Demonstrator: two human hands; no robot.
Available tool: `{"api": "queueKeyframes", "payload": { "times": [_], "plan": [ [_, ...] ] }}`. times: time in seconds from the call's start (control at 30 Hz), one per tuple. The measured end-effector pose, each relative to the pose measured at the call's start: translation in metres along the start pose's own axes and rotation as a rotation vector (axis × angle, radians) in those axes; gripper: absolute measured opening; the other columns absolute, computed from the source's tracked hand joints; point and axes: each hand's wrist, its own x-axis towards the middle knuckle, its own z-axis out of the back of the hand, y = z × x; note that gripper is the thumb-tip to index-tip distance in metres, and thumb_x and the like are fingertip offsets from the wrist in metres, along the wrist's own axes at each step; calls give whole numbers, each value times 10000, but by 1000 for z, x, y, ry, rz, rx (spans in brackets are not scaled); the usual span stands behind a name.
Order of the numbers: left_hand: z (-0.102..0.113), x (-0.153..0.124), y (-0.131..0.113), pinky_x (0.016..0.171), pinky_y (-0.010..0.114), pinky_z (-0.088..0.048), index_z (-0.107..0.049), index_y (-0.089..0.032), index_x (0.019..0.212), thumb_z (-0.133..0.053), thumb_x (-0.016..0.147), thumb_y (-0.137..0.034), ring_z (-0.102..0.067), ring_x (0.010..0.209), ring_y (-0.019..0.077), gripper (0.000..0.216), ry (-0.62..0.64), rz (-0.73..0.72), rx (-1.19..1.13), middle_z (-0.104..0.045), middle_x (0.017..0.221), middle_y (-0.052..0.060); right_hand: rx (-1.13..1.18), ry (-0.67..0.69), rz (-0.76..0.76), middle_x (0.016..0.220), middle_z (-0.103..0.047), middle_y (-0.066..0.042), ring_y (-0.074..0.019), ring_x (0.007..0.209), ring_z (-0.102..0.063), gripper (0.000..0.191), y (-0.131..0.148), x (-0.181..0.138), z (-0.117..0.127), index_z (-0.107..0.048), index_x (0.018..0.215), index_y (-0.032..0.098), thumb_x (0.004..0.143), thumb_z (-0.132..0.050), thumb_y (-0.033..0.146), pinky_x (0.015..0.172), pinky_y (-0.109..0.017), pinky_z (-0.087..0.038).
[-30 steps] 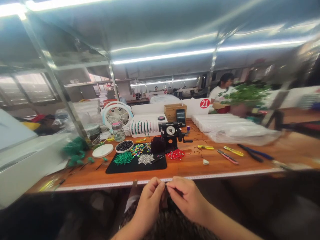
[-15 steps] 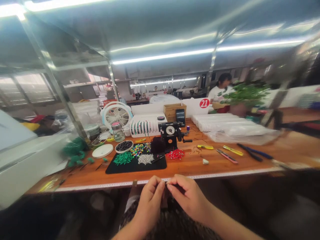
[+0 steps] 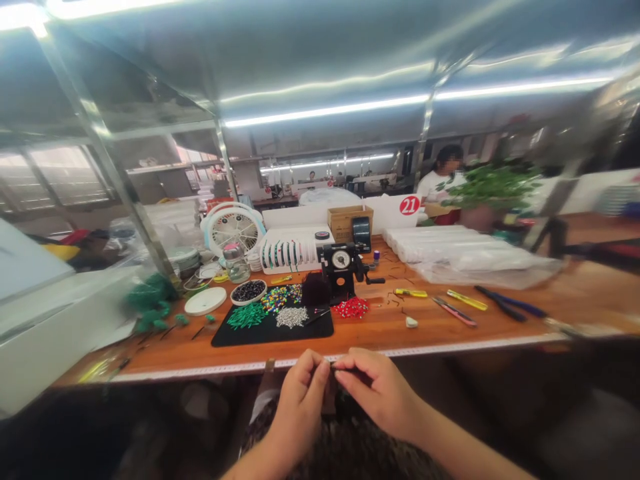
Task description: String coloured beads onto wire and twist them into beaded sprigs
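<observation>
My left hand (image 3: 306,387) and my right hand (image 3: 373,387) meet just in front of the table's near edge, thumbs and forefingers pinched close together. Whatever small, thin thing lies between the fingertips is too tiny to make out. Beyond them a black mat (image 3: 265,339) carries green tube-like pieces (image 3: 247,315), silvery beads (image 3: 292,317), multicoloured beads (image 3: 275,300) and a round dish of black beads (image 3: 249,292). Red pieces (image 3: 351,307) lie in a heap right of the mat. Behind stands a black hand-cranked machine (image 3: 343,267) with a dial.
On the right lie yellow-handled cutters (image 3: 466,300), a red-handled tool (image 3: 454,312) and blue-handled pliers (image 3: 510,304). A white rack of spools (image 3: 290,250), a fan (image 3: 234,232) and plastic-wrapped rolls (image 3: 445,250) line the back. A measuring tape (image 3: 215,367) runs along the edge. Another person (image 3: 440,177) sits beyond.
Both hands stay almost in place, still pinched together. The right fingers have shifted very slightly.
</observation>
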Motion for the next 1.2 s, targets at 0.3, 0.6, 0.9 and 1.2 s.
{"api": "queueKeyframes", "payload": {
  "times": [0.3,0.6,0.9,1.2],
  "plan": [
    [-2,-1,-3,441,198,-287,-442,-189,596,-548,788,-428,-345,458,87,324,4,43,-77,-389,494,-65,-59,26,35,658,-513,3,-118,616,-485,217,1,-2,-1,-592,749,166,882,-425,206,594,-228,-370],
    [-2,1,3,486,206,-307,-426,-193,612,-496,833,-399,-365,504,98,310,-15,-31,75,-411,534,-55,121,15,-117,603,-548,9,-118,596,-497,250,4,4,0,-622,647,157,847,-487,225,575,-217,-376],
    [-1,1,-2,461,202,-288,-447,-187,591,-551,784,-443,-336,475,91,336,-20,1,-34,-396,500,-61,116,3,-85,795,-657,-35,-152,719,-586,140,4,1,4,-639,868,164,833,-523,234,675,-249,-449],
    [-3,2,-3,445,196,-280,-438,-186,584,-557,779,-451,-330,462,85,350,-2,37,-70,-388,496,-62,119,-1,-101,628,-574,-1,-127,610,-518,209,5,4,2,-605,675,155,831,-499,245,590,-228,-401]
  ]
}}
